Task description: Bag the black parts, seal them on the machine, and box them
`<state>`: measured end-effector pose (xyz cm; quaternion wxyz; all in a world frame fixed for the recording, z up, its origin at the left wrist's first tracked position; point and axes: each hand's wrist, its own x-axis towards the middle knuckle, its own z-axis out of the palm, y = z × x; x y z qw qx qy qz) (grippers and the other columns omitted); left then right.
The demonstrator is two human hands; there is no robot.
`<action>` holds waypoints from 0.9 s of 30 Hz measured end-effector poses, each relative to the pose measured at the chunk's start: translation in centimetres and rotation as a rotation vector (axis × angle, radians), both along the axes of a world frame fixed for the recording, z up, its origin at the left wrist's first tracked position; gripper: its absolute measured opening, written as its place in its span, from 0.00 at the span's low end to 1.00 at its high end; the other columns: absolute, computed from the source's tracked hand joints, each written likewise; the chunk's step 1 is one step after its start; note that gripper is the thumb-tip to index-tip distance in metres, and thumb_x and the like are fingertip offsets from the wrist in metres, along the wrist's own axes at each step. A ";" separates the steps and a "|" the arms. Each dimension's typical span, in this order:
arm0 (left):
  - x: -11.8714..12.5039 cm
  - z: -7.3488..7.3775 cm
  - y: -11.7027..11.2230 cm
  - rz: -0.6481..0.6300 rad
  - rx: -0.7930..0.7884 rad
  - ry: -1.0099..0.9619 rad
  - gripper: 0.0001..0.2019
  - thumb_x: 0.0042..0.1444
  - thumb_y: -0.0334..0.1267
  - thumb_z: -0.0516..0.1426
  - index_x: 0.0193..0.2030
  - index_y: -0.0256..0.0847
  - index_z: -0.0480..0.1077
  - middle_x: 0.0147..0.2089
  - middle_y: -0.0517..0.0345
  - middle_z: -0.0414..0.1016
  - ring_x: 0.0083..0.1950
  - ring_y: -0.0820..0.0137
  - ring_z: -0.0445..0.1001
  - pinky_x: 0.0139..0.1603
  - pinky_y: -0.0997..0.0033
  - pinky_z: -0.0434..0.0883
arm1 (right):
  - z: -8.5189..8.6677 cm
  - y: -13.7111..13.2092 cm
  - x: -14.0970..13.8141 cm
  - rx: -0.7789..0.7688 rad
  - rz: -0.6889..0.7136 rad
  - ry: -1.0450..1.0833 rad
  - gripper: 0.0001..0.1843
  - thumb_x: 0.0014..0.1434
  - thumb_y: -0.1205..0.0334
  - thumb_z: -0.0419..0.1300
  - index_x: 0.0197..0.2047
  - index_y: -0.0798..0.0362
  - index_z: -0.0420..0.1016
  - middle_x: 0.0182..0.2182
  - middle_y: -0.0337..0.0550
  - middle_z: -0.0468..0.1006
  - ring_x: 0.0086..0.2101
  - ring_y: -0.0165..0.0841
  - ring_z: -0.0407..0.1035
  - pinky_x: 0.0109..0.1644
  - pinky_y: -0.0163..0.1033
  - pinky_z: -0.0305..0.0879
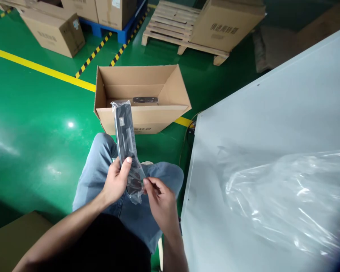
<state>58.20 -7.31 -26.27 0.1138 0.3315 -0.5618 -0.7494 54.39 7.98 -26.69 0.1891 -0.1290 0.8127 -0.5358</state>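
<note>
A long dark flat device (125,130), with a small pale label near its upper end, is inside a clear plastic bag (135,196). My left hand (117,181) grips the bagged device around its lower middle, thumb on top, and holds it tilted over my lap. At the bag's lower right edge, the fingertips of my right hand (160,198) are pinched together on the plastic. Beyond the device stands an open cardboard box (141,117). Inside that box lies another dark device (145,99), partly hidden by the near wall.
On my right is a pale tabletop (209,181) with a heap of clear plastic bags (294,196). A wooden pallet (170,22) carries a carton (226,24) at the back. More cartons (53,32) stand back left, by a blue pallet (124,34). The floor (39,113) is green.
</note>
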 end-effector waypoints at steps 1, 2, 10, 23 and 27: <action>-0.1 0.0 -0.2 -0.013 0.013 0.006 0.29 0.61 0.69 0.61 0.35 0.40 0.72 0.27 0.61 0.72 0.26 0.71 0.68 0.28 0.71 0.68 | 0.2 0.2 -0.3 -0.003 0.006 -0.026 0.16 0.70 0.49 0.61 0.38 0.50 0.82 0.26 0.40 0.82 0.26 0.34 0.76 0.33 0.36 0.72; -0.1 0.0 -0.3 -0.020 0.028 0.012 0.30 0.60 0.69 0.61 0.36 0.39 0.73 0.28 0.59 0.73 0.27 0.70 0.69 0.29 0.71 0.69 | 0.4 0.4 -0.5 -0.005 0.012 -0.044 0.16 0.70 0.48 0.61 0.38 0.50 0.82 0.26 0.41 0.82 0.27 0.34 0.76 0.34 0.36 0.72; -0.3 0.0 -1.1 -0.199 0.267 0.042 0.33 0.60 0.70 0.60 0.35 0.34 0.79 0.27 0.50 0.79 0.28 0.62 0.78 0.30 0.67 0.75 | 1.6 2.7 -3.5 -0.037 0.172 -0.258 0.18 0.66 0.44 0.65 0.37 0.50 0.83 0.27 0.42 0.82 0.30 0.35 0.78 0.34 0.37 0.72; 1.0 0.0 0.3 -0.303 -0.130 -0.011 0.28 0.69 0.63 0.55 0.52 0.38 0.78 0.44 0.52 0.82 0.44 0.63 0.76 0.47 0.69 0.72 | 1.4 -1.2 -2.2 -0.005 -0.074 0.364 0.09 0.67 0.54 0.65 0.48 0.46 0.81 0.38 0.44 0.84 0.38 0.37 0.79 0.48 0.45 0.78; 1.5 -0.5 0.8 -0.332 -0.131 -0.063 0.26 0.70 0.61 0.55 0.52 0.38 0.77 0.40 0.55 0.79 0.41 0.65 0.73 0.44 0.69 0.70 | 1.0 -2.0 -1.9 0.018 -0.087 0.424 0.07 0.70 0.57 0.61 0.40 0.47 0.79 0.34 0.44 0.84 0.35 0.36 0.79 0.44 0.42 0.77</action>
